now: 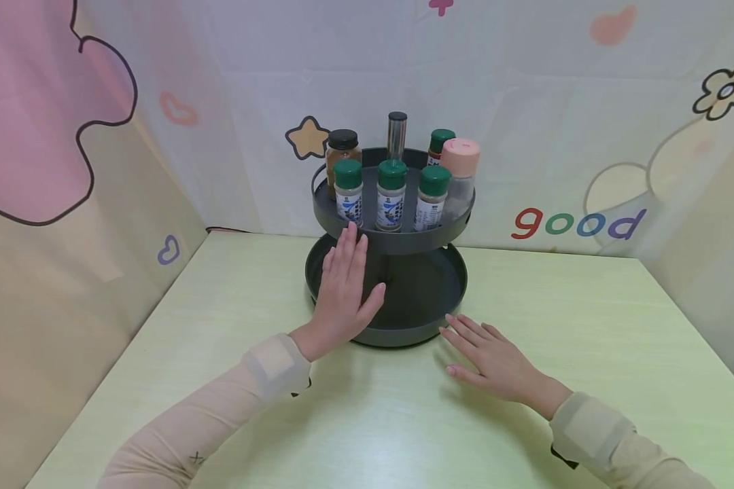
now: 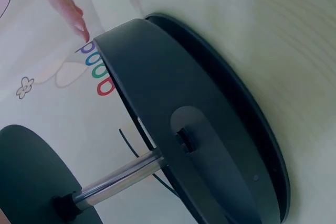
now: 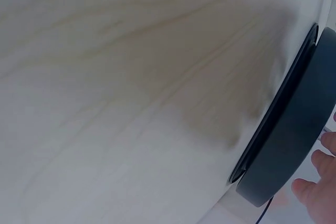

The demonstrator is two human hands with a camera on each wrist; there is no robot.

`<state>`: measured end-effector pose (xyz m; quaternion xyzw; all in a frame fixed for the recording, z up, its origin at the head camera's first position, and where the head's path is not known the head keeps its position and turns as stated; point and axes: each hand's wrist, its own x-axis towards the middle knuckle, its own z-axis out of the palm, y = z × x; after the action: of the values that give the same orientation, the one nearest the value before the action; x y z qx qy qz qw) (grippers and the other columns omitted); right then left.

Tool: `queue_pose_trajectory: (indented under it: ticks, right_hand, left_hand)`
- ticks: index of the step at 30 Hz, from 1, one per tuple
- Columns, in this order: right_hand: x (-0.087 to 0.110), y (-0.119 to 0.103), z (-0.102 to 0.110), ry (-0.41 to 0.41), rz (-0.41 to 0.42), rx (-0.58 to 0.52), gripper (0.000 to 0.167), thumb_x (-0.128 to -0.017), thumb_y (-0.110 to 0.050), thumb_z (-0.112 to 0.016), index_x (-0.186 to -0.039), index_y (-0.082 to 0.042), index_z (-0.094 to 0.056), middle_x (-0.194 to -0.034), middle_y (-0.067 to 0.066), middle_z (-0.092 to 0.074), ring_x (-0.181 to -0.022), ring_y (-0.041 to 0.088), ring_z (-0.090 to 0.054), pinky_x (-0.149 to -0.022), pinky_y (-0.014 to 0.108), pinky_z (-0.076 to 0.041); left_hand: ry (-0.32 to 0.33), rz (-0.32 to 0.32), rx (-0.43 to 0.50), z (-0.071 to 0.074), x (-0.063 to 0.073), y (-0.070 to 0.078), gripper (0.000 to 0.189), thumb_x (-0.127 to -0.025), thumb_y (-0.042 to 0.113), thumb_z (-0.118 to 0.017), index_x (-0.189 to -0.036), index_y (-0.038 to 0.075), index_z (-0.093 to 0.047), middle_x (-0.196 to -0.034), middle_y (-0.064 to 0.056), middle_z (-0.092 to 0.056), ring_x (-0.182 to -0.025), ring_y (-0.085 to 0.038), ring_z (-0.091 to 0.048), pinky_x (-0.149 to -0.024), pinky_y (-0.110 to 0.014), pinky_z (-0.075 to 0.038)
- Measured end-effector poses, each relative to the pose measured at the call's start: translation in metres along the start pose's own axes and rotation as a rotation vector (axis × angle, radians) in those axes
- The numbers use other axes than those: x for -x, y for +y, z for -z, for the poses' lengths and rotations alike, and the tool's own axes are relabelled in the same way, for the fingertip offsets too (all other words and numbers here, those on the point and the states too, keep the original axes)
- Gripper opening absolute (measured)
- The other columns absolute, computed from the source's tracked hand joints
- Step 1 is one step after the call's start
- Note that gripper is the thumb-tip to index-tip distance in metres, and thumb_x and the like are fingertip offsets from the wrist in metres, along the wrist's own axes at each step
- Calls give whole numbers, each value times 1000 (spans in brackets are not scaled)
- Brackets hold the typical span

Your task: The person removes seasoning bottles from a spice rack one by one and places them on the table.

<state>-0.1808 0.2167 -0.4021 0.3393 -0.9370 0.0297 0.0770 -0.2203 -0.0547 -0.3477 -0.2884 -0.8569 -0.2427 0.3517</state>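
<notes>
Your left hand [image 1: 340, 288] lies straight-fingered, thumb apart, before the two-tier rack [image 1: 397, 242], fingertips at the upper tray's left front rim; whether they touch it, you cannot tell. Your right hand [image 1: 498, 363] is flat and loosely spread, fingertips just beside the lower tray [image 1: 397, 337] at its right front; neither hand pinches anything. The rack stands at the back middle of the table [image 1: 367, 421], before the printed backdrop [image 1: 501, 122]. A sharp knock from your left fingertips could topple the left green-capped jar [image 1: 348, 193], which stands close behind the rim; a hard one-sided push might jolt the pink-capped bottle [image 1: 461, 170] or tilt the loaded top. The rack's long axis runs vertically along its metal post [image 1: 397, 136], black cap upward; being round, its trays face no one way, and the jars stand upright, lids up.
</notes>
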Motion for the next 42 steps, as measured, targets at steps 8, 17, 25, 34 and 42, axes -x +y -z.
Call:
queue_pose_trajectory:
  ticks: [8, 17, 25, 34, 42]
  right_hand:
    - [-3, 0, 4, -13, -14, -13, 65, -84, -45, -52, -136, -12, -35, -145, 9, -27, -131, 30, -27, -100, 52, -29]
    - [-4, 1, 6, -7, -10, -21, 65, -83, -45, -52, -136, -12, -35, -145, 9, -27, -131, 30, -26, -100, 50, -30]
    - [-5, 3, 7, 0, -10, -28, 65, -83, -46, -52, -136, -12, -35, -144, 10, -27, -132, 29, -26, -101, 50, -29]
    - [-8, 2, 12, -24, -7, -23, 65, -84, -46, -50, -137, -12, -34, -145, 9, -26, -133, 29, -23, -102, 49, -28]
    - [-11, 2, 17, -20, -18, -57, 67, -83, -48, -51, -137, -13, -34, -145, 9, -25, -133, 28, -22, -103, 50, -27]
  left_hand:
    - [-5, 92, 30, 4, -7, 0, 68, -84, 30, -47, -138, 0, -20, -149, -15, -6, -137, -25, -5, -108, -50, -12]
    - [1, 174, 94, 8, -13, 4, 67, -86, 31, -43, -139, -1, -17, -149, -14, -2, -137, -26, -1, -107, -51, -10]
    - [-4, 307, 163, 12, -23, 7, 68, -87, 35, -42, -140, 1, -15, -149, -13, 0, -137, -26, 1, -108, -50, -8]
    - [9, 357, 166, 12, -27, 7, 68, -88, 36, -40, -140, 2, -15, -149, -12, -1, -137, -25, 2, -108, -50, -5]
    - [16, 405, 153, 13, -32, 6, 69, -88, 39, -39, -141, 3, -13, -150, -12, 0, -137, -25, 2, -108, -51, -5]
